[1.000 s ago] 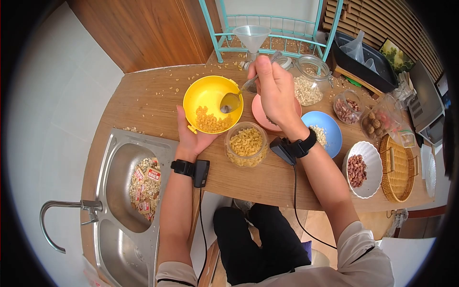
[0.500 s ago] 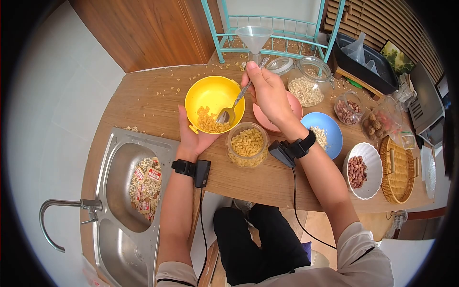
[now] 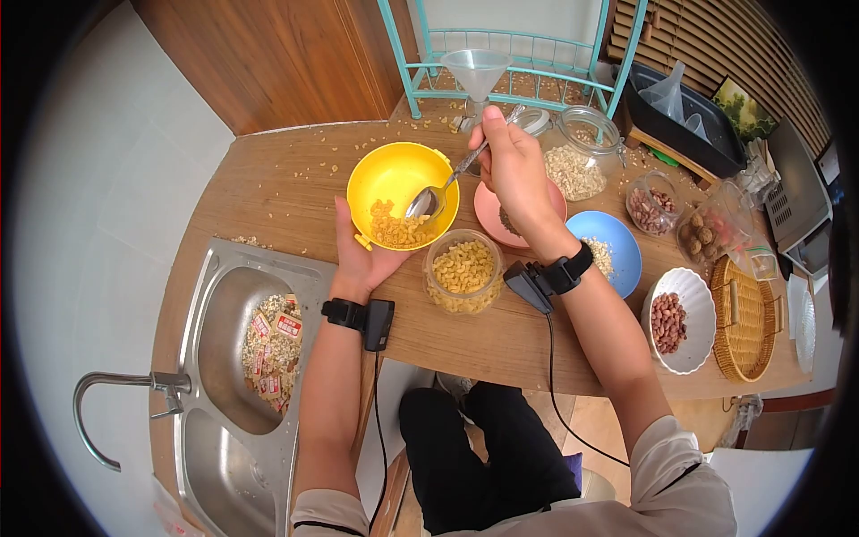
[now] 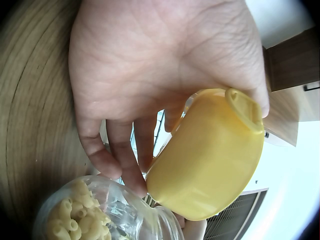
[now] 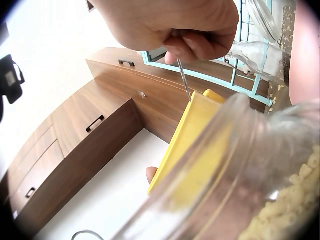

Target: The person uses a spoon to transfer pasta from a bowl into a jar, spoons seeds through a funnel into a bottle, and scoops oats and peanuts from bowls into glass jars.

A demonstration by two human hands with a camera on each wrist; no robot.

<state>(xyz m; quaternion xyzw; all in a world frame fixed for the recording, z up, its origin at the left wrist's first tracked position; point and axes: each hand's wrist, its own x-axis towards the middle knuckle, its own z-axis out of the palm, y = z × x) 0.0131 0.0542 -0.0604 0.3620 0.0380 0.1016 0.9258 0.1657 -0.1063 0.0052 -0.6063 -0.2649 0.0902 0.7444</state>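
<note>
My left hand (image 3: 361,259) holds a yellow bowl (image 3: 394,170), thumb along its side and fingers beneath; the left wrist view shows the bowl (image 4: 205,160) tilted. Elbow macaroni (image 3: 390,225) lies at the bowl's lower side. My right hand (image 3: 516,170) grips the patterned handle of a metal spoon (image 3: 420,204), whose head is inside the bowl at the macaroni. In the right wrist view, curled fingers (image 5: 192,47) hold the thin handle above the bowl's rim. Just right of the bowl stands a clear jar of macaroni (image 3: 463,268).
A pink plate (image 3: 488,215) lies partly under my right hand, beside a blue plate (image 3: 626,246) with oats. Behind are a funnel (image 3: 476,67) on a bottle, an oat jar (image 3: 577,170) and a teal rack (image 3: 519,97). A white bowl (image 3: 693,304) of peanuts stands right; a sink (image 3: 210,313) is left.
The spoon dipped lower into the macaroni, then its head turned and rose slightly as my right hand shifted. The yellow bowl stays nearly in place in my left hand.
</note>
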